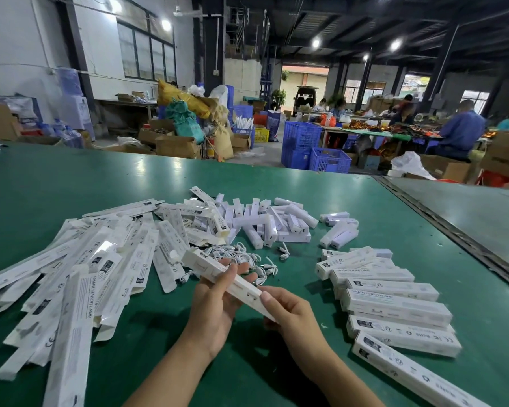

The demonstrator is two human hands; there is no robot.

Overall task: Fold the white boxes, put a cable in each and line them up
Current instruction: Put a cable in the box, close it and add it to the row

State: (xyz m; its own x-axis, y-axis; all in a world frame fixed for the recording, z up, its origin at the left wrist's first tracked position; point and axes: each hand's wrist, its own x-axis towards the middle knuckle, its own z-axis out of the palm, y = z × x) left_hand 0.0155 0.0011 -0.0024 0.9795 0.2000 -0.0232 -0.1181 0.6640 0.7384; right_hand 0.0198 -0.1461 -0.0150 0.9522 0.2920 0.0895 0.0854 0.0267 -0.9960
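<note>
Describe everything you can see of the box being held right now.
The box is long, narrow, white card, folded into shape, with dark print near its far end and small slots along one side. It slants from far-left to near-right above the green table. The left hand grips its middle; the right hand pinches its near end, thumb on top.

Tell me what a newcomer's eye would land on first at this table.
First, the long white box, held at centre front between the left hand and the right hand. To its left a heap of flat unfolded boxes sprawls across the green table, and to its right the folded boxes lie lined up side by side. Just beyond the hands lies a tangle of white cables.
</note>
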